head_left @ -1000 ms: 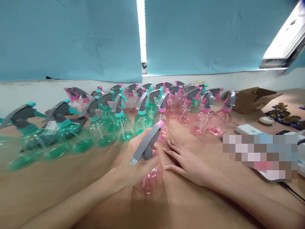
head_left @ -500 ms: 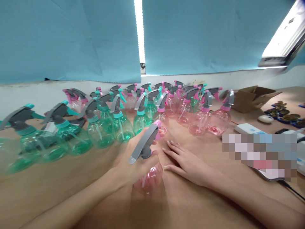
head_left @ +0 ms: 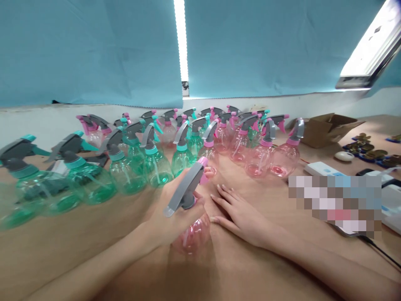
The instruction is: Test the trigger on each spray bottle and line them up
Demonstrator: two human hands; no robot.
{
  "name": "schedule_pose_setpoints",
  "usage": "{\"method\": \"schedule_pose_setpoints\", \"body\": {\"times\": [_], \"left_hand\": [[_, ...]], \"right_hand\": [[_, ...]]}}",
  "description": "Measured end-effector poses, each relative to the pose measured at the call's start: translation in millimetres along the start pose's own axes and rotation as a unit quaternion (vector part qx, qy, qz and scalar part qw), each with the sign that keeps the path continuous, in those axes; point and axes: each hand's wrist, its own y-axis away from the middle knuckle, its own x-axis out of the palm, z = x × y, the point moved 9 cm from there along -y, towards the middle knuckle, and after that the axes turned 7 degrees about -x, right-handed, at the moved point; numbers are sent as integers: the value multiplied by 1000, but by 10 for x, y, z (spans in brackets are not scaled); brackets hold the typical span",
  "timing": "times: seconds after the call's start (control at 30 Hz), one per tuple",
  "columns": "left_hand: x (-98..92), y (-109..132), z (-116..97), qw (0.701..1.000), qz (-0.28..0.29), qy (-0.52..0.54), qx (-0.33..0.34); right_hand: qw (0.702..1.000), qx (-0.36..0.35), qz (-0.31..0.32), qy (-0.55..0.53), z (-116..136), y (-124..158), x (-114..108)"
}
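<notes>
A pink spray bottle (head_left: 191,234) with a grey and pink trigger head stands near the table's front, tilted a little. My left hand (head_left: 175,209) is wrapped round its neck, below the trigger head, and hides part of it. Just to the right, my right hand (head_left: 238,211) lies flat on the table with fingers stretched toward the bottle. It holds nothing. Beyond the hands stand more pink spray bottles (head_left: 284,161) and green spray bottles (head_left: 158,170), several of each, with their heads turned various ways.
At the back right sits an open cardboard box (head_left: 326,129). A white computer mouse (head_left: 343,156) and several gold-coloured objects (head_left: 376,154) lie in front of it. A white power strip (head_left: 322,169) and a blurred-out flat device with a black cable (head_left: 380,251) are on the right.
The whole view has shifted slightly, so everything appears a little farther left. My left hand keeps its hold on the pink spray bottle; my right hand still lies flat.
</notes>
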Motion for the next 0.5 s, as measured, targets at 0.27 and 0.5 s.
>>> {"method": "schedule_pose_setpoints", "body": {"times": [0.27, 0.5], "left_hand": [[-14, 12, 11, 1000, -22, 9, -3], [-1, 11, 104, 999, -15, 5, -39]], "right_hand": [[1000, -4, -3, 0, -12, 6, -11], [1000, -7, -16, -5, -11, 8, -20]]}}
